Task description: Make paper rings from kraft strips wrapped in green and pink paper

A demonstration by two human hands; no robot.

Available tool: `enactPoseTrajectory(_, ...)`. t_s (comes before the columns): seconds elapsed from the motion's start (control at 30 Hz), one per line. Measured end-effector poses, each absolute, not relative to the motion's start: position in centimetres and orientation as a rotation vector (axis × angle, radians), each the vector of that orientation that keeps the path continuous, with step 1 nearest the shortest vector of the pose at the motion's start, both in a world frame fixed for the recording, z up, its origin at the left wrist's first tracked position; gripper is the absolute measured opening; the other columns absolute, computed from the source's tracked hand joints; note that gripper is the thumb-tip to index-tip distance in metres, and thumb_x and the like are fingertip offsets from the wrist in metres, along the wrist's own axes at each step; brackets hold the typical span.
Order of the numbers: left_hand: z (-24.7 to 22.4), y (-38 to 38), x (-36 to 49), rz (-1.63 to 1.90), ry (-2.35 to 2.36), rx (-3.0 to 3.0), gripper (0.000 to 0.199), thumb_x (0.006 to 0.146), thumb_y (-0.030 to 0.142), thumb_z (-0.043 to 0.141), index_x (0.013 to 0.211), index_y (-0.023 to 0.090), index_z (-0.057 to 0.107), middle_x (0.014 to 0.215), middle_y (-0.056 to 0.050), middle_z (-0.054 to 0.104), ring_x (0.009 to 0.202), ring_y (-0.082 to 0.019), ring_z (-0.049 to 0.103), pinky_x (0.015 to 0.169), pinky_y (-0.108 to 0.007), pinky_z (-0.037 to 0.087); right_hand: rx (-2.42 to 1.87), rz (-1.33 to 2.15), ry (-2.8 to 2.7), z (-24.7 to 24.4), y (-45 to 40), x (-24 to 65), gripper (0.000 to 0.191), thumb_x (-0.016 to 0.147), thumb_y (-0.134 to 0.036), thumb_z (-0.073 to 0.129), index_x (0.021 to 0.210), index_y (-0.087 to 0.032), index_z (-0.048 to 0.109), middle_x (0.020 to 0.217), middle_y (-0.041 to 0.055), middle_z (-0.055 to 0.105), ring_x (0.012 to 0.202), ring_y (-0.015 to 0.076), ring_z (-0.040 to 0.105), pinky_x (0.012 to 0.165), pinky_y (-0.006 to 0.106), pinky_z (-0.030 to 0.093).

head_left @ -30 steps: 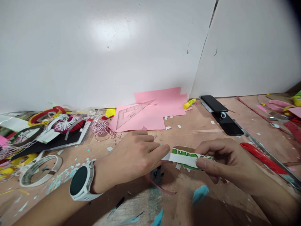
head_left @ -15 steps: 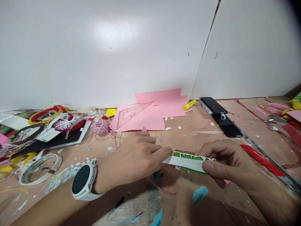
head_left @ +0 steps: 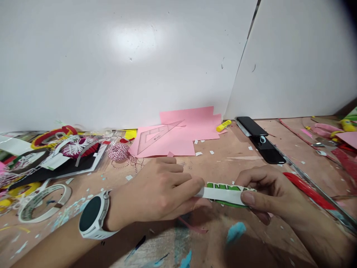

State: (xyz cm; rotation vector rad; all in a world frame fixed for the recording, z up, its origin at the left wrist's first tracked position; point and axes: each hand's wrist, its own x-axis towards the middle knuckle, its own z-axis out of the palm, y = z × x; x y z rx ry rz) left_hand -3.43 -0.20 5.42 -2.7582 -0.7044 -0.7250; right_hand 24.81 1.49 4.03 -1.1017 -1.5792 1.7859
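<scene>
White smartwatch (head_left: 95, 216), round dark face, pale rim, white strap; wrists and forearms otherwise bare; sleeveless forearms.

You get moderate, cool light, with 1 soft glare patch in the upper left of the frame, on the wall (head_left: 134, 82). The wall turns greyer toward the right, and a black vignette cuts your upper right corner. Your left hand (head_left: 164, 190) and right hand (head_left: 267, 193) have dark, soft-edged shadows below them on the table (head_left: 217, 171), at bottom centre and lower right. The strip (head_left: 221, 194) reads pale. Toward both side edges, you see stretching and softer detail.
</scene>
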Motion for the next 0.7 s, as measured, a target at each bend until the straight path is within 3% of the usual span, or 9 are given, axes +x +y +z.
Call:
enactPoseTrajectory(0.47,5.01,-0.31,-3.39,-0.563,-0.849,-2.934,0.027,0.106,0.042,0.051,0.107,0.017,0.062,0.068,0.002,0.061,0.057,-0.017,0.051,0.054,-0.035,0.03,-1.026,1.879,-1.511,3.59,1.47,25.42,0.035,0.075,-0.048,0.086,0.082,-0.015,0.076,0.053,-0.0024,0.059,0.037,0.0049,0.045,0.035,0.015,0.033)
enactPoseTrajectory(0.7,5.21,-0.5,-3.13,-0.499,-1.05,-3.198,0.035,0.104,0.049,0.053,0.122,0.02,0.057,0.082,0.002,0.07,0.064,-0.015,0.061,0.058,-0.03,0.038,-1.016,1.935,-1.474,3.23,1.4,25.59,0.034,0.078,-0.049,0.084,0.085,-0.016,0.076,0.057,-0.0009,0.061,0.039,0.0049,0.046,0.037,0.015,0.035)
